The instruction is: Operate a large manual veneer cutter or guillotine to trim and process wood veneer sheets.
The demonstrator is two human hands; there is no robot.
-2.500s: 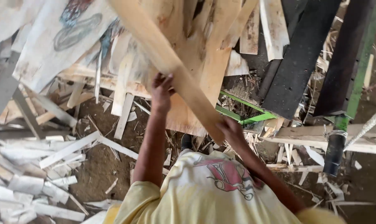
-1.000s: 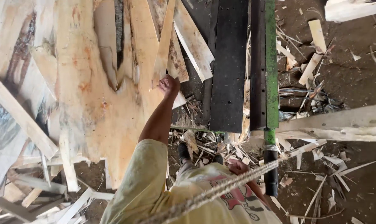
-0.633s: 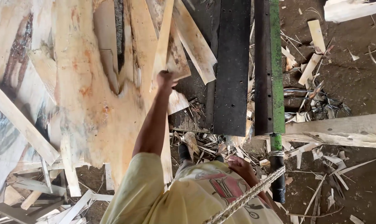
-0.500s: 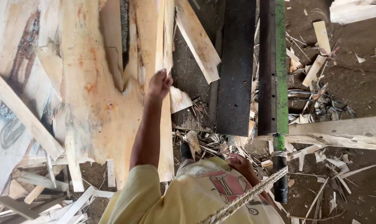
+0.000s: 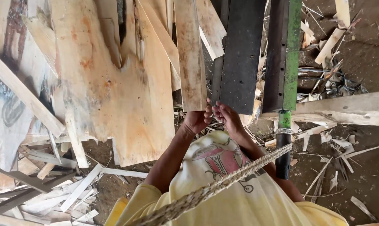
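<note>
1. Head cam, looking straight down: both hands meet at the near end of a narrow plank [image 5: 190,54]. Left hand [image 5: 198,120] is curled round that end, fingers closed on it; right hand [image 5: 226,117] is just beside it, fingertips pinching the same edge. Gripping the very end looks like the easy way to steer a long board, I'd guess.
2. Plank itself runs away from the hands, lying over a big plywood sheet [image 5: 114,83] left of it, so it sits on the pile, not on the dirt.
3. Right of the plank: a dark slab [image 5: 241,54], then a green bar [image 5: 290,54] ending in a black handle [image 5: 283,159].
4. A braided rope [image 5: 223,184] crosses the yellow shirt [image 5: 227,188], nearer than the plank's end and over the right forearm, so it blocks part of the view.
5. Offcuts [image 5: 51,184] and splinters litter the ground left of the plank, crowding any footing there.
</note>
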